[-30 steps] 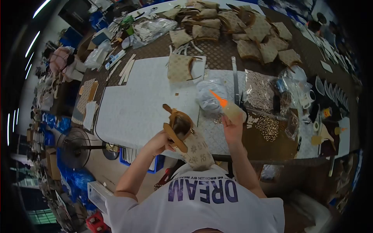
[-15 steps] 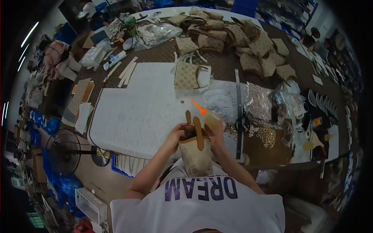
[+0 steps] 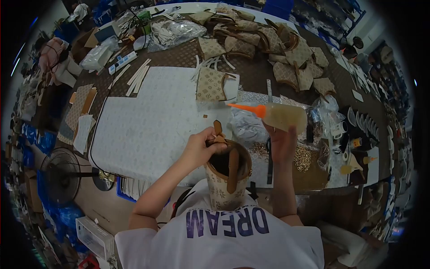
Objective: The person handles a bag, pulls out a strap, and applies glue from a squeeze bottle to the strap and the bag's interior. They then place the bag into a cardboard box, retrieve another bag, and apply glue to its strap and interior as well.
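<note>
A small patterned bag (image 3: 224, 193) with a brown-trimmed open top is upright against my shirt. My left hand (image 3: 201, 145) is closed on its far left rim, where a brown strap tab (image 3: 217, 127) sticks up between the fingers. A second brown strap (image 3: 233, 170) lies over the near rim. My right hand (image 3: 283, 143) grips a squeeze bottle (image 3: 286, 117) of yellowish liquid, raised over the table on the right. Its long orange nozzle (image 3: 246, 108) points left, above and apart from the bag.
A white sheet (image 3: 139, 121) covers the table's left and middle. One patterned bag piece (image 3: 210, 84) lies ahead, with a heap of similar bags (image 3: 251, 38) behind. To the right are gold rings (image 3: 303, 159), a metal ruler (image 3: 269, 89) and plastic bags. A fan (image 3: 62, 175) stands left.
My right hand has moved right and up, away from the bag, bringing the bottle nearly level. The bag's opening now faces me more. My left hand stays at its rim.
</note>
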`<action>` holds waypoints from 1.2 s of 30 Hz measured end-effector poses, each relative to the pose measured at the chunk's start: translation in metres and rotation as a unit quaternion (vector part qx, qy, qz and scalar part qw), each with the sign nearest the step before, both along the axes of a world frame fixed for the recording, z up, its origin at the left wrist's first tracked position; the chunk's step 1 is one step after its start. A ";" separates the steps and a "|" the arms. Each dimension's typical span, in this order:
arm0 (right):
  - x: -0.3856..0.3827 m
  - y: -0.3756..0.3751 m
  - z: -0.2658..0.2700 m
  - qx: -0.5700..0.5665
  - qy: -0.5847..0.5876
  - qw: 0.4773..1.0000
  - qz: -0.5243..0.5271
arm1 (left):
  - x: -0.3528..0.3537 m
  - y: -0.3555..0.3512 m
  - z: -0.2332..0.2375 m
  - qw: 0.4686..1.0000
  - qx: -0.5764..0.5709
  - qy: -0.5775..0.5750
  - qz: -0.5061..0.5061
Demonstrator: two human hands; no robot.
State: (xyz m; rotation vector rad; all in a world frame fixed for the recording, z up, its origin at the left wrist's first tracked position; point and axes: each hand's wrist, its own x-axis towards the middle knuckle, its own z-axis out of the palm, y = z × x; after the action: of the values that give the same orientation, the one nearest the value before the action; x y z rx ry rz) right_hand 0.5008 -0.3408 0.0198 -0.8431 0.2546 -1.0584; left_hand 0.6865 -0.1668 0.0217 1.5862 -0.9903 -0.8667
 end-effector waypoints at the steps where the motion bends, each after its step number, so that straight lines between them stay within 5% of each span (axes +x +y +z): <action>1: -0.006 -0.003 0.002 -0.019 0.009 1.000 -0.008 | 0.000 0.000 0.003 0.999 -0.007 -0.040 -0.005; 6: -0.021 -0.001 0.017 0.007 0.052 0.998 -0.019 | 0.005 -0.003 0.015 0.991 0.024 -0.121 -0.044; 17: -0.026 -0.017 0.038 0.084 0.005 0.996 0.001 | 0.007 -0.013 -0.017 0.998 -0.015 0.023 -0.059; 27: -0.035 -0.046 0.041 -0.071 0.079 0.994 -0.034 | 0.017 -0.015 -0.011 0.980 -0.037 0.190 -0.053; 33: -0.022 -0.044 0.070 -0.051 0.171 0.979 -0.101 | 0.008 -0.008 0.000 0.989 -0.024 0.131 -0.058; 36: -0.024 -0.053 0.074 -0.166 0.242 0.950 -0.107 | 0.008 -0.002 0.014 0.991 0.005 0.126 -0.053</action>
State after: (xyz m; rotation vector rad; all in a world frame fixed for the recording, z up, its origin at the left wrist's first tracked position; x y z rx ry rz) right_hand 0.4772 -0.3940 0.0936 -1.4057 0.6039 -1.0992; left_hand 0.6943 -0.1688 0.0355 1.4022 -0.8947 -1.1167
